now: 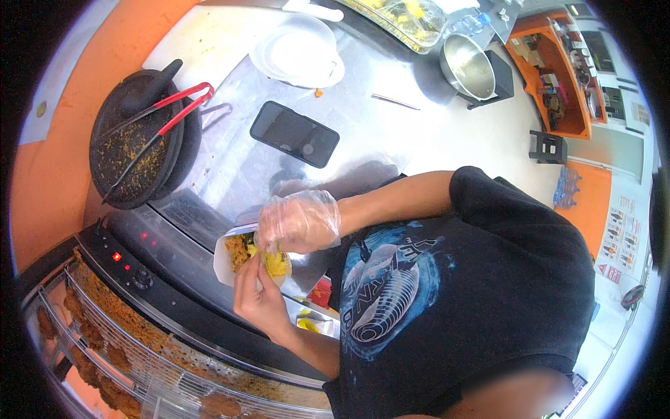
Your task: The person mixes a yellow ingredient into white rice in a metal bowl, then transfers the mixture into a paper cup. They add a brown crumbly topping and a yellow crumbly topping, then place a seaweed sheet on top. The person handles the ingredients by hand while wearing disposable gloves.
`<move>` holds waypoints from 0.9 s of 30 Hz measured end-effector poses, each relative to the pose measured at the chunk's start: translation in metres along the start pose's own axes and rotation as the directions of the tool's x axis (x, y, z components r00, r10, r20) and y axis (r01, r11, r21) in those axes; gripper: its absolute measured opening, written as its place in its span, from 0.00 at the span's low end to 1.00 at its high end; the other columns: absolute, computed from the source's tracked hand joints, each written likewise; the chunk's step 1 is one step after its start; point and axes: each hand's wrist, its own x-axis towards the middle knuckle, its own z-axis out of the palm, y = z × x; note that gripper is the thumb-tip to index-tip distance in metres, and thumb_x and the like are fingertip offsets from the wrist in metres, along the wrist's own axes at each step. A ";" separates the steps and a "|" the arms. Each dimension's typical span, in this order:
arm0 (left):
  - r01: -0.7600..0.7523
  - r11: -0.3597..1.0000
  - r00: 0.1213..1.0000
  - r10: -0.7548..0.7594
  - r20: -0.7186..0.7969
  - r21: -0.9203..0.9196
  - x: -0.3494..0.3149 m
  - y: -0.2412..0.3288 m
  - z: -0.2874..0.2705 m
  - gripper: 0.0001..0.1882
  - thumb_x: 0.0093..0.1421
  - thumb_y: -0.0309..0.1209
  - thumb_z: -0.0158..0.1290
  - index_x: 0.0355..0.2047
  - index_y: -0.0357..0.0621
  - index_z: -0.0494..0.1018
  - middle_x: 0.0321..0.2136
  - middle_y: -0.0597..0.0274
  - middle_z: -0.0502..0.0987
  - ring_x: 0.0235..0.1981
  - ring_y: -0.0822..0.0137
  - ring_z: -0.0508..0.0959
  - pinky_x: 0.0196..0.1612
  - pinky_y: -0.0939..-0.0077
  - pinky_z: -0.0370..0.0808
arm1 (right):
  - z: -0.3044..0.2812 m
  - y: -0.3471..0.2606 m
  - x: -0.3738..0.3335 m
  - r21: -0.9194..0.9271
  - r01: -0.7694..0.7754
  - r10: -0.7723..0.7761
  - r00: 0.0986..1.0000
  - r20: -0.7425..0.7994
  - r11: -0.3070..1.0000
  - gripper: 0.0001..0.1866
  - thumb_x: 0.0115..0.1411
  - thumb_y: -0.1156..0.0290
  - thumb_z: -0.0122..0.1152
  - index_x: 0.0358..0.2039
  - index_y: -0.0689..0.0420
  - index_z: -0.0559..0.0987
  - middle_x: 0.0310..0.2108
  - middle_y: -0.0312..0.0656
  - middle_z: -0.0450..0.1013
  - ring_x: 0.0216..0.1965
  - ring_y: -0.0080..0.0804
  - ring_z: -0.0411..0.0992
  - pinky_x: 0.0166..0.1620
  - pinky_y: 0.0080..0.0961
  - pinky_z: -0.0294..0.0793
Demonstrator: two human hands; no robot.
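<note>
A white paper food box [225, 261] is tipped toward me over the edge of the counter, with browned fried food [239, 249] and yellow pieces [278, 265] inside. My bare left hand [259, 295] is closed at the box's near side, its fingertips overlapping the food. In a clear plastic glove, my right hand [299, 222] curls over the box's upper side. Its fingers are pinched together close to the left fingertips, and whatever lies between them is hidden. Below the box, near my left wrist, is another white container with yellow bits [310, 325].
Red-handled tongs [171, 126] lie across a dark, crumb-covered pan [132, 150]. A phone [295, 134], white plates [293, 52] and a thin metal stick [396, 102] rest on the steel counter. Farther off are a steel bowl [469, 68] and a tray [401, 21]. Fried pieces fill the lit warmer [105, 353].
</note>
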 end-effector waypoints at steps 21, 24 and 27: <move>-0.132 0.991 0.991 0.132 -0.006 0.006 0.001 0.000 0.003 0.13 0.52 0.16 0.57 0.38 0.37 0.82 0.38 0.53 0.82 0.41 0.52 0.81 0.48 0.60 0.77 | 0.003 0.007 -0.012 0.001 0.027 -0.027 0.999 -0.026 1.000 0.10 0.52 0.74 0.64 0.37 0.55 0.81 0.37 0.45 0.77 0.40 0.45 0.76 0.43 0.40 0.78; -0.173 0.985 0.984 0.172 -0.053 -0.012 -0.001 0.002 0.002 0.11 0.54 0.17 0.59 0.39 0.34 0.81 0.38 0.51 0.82 0.40 0.51 0.81 0.47 0.61 0.77 | 0.002 0.004 -0.011 0.012 -0.023 0.023 1.000 -0.010 1.000 0.08 0.53 0.73 0.66 0.35 0.55 0.82 0.36 0.45 0.78 0.38 0.45 0.77 0.42 0.38 0.79; -0.018 1.000 0.975 0.020 -0.220 0.012 -0.013 0.002 -0.002 0.10 0.58 0.20 0.59 0.41 0.32 0.79 0.38 0.50 0.82 0.39 0.53 0.82 0.45 0.63 0.78 | -0.005 0.004 -0.010 0.187 -0.169 0.195 0.972 -0.134 0.968 0.05 0.55 0.71 0.68 0.33 0.56 0.82 0.34 0.41 0.78 0.37 0.37 0.79 0.39 0.33 0.79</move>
